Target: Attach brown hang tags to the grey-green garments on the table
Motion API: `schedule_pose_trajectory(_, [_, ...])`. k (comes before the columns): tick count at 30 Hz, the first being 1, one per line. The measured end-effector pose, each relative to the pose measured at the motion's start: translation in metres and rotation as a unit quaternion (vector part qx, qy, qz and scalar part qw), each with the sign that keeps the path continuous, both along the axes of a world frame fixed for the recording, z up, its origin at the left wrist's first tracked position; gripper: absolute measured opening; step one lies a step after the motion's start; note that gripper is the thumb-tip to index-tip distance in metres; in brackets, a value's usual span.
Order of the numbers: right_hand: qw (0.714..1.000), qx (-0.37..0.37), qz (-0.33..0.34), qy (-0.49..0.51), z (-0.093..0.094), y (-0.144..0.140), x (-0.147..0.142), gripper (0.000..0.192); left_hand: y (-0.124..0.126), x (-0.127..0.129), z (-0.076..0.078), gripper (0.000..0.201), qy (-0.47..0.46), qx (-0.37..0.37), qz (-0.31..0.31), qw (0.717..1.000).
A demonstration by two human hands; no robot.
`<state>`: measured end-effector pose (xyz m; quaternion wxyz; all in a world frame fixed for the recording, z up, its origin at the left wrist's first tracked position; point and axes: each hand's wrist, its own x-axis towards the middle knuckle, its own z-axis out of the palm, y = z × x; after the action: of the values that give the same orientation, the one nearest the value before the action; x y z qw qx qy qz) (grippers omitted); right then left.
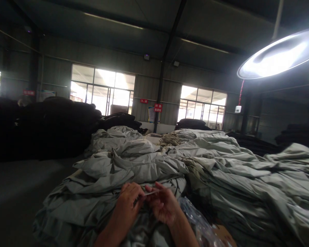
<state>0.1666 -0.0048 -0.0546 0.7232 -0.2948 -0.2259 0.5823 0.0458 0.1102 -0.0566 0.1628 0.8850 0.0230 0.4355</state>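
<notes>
the thin pale strip (151, 193) has its long axis crosswise, rising slightly rightward; left hand (130, 197) pinches its left end; whether right hand (164, 205) grips, i cannot tell

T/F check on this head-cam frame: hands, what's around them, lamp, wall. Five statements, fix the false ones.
1. The left hand and right hand are close together, in front of a heap of grey fabric. True.
2. The left hand holds scissors. False: its fingertips seem to pinch a thin pale strip, too blurred to identify.
3. Clear plastic lies on the right hand's outer side. True.
4. The lit lamp hangs at the picture's upper left. False: the lamp is at the upper right.
5. Red signs show between the two larger windows. True.
</notes>
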Motion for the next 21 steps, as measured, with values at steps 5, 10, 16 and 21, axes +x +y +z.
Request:
schedule_pose_trajectory(5, [0.963,-0.007,-0.257,-0.087,0.002,0.004,0.003,0.051,0.003,-0.002,0.000,0.023,0.069,0.027,0.115,0.991])
schedule_pose_trajectory(10, [0.699,-0.047,-0.443,-0.560,0.000,0.004,-0.006,0.037,-0.007,-0.003,0.000,0.018,0.165,-0.064,-0.034,0.984])
schedule_pose_trajectory(16, [0.464,-0.212,-0.378,-0.773,0.000,-0.001,-0.021,0.025,0.002,0.000,-0.003,0.022,0.142,-0.066,0.076,0.985])
schedule_pose_trajectory(21, [0.475,-0.277,-0.264,-0.792,-0.004,0.002,-0.023,0.028,0.019,0.007,-0.010,0.017,0.256,-0.116,0.108,0.954])
